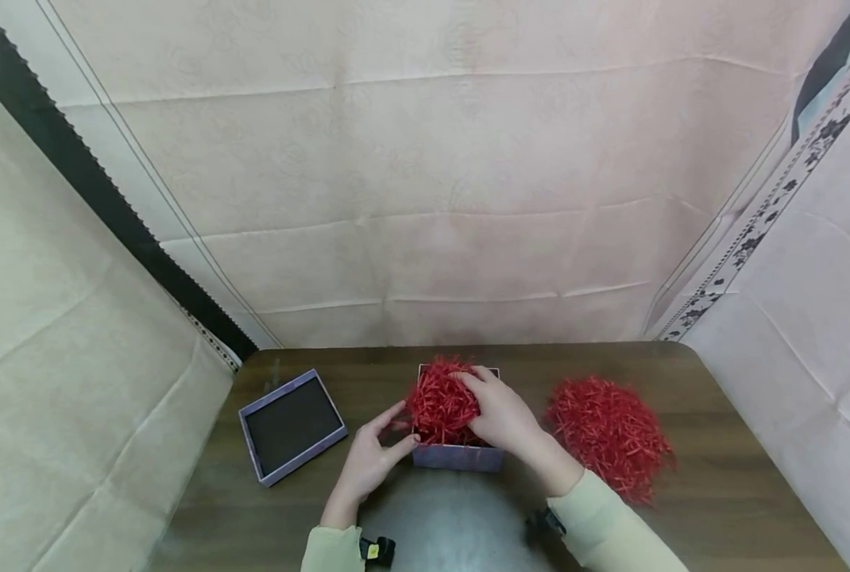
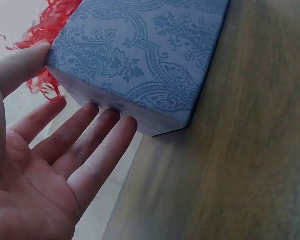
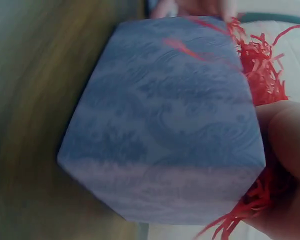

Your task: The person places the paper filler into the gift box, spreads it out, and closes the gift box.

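We see the box (image 1: 457,458) upright on the table (image 1: 718,469), its top open and heaped with red shreds (image 1: 441,405) that rise above the rim. Our left hand (image 1: 369,459) is at the box's left side, its fingers spread and nearly straight; the left wrist view shows fingertips touching the side wall and the thumb at the top edge of the near corner. Our right hand (image 1: 500,411) reaches over the box's right rim, fingers bent down into the shreds; their tips are hidden there, so we cannot tell whether they pinch any. In the right wrist view, strands poke out over the box's right rim beside that hand, and a few blurred red ones cross its near wall. That wall carries a blue scroll and flower pattern, plainest in the left wrist view. Left of the box, well apart from it, we have the lid (image 1: 292,429), turned at an angle, its dark inside facing up within a bluish-purple rim. Right of the box lies a loose pile (image 1: 609,437) of the same red stuff, near our right forearm. Behind the box, past the table's far edge, hangs a pale, creased cloth (image 1: 468,175).
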`<state>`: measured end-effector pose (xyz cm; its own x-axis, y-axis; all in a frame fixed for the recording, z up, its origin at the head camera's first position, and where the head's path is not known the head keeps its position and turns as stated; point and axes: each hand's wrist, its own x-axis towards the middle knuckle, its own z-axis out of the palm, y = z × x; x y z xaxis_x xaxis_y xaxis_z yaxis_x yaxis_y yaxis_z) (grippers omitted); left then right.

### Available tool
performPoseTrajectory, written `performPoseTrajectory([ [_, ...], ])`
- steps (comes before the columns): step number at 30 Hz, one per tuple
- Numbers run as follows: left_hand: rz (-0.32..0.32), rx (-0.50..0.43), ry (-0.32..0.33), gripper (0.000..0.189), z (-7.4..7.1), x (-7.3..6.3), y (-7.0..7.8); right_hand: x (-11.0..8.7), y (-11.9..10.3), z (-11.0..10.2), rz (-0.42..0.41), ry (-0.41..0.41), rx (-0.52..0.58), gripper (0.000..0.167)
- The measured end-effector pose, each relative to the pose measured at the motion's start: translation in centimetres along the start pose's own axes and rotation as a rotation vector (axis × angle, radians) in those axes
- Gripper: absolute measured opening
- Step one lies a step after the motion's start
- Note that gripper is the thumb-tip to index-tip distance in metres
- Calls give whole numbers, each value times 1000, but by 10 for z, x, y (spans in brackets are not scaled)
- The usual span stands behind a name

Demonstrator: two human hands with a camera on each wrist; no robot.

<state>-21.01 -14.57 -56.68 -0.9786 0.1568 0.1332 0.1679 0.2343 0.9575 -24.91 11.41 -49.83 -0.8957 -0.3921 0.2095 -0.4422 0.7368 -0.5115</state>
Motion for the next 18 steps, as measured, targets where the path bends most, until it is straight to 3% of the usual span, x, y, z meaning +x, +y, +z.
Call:
performPoseTrajectory([
  [5, 14, -30, -14, 63, 0, -1, 0, 6, -3, 0, -67, -122, -189, 69],
  [11, 6, -50, -27, 62, 0, -1, 3, 18, 0, 11, -125, -271, -351, 54],
  [18, 6, -51, -35, 60, 1, -1, 2, 25, -1, 29, -117, -381, -470, 36],
])
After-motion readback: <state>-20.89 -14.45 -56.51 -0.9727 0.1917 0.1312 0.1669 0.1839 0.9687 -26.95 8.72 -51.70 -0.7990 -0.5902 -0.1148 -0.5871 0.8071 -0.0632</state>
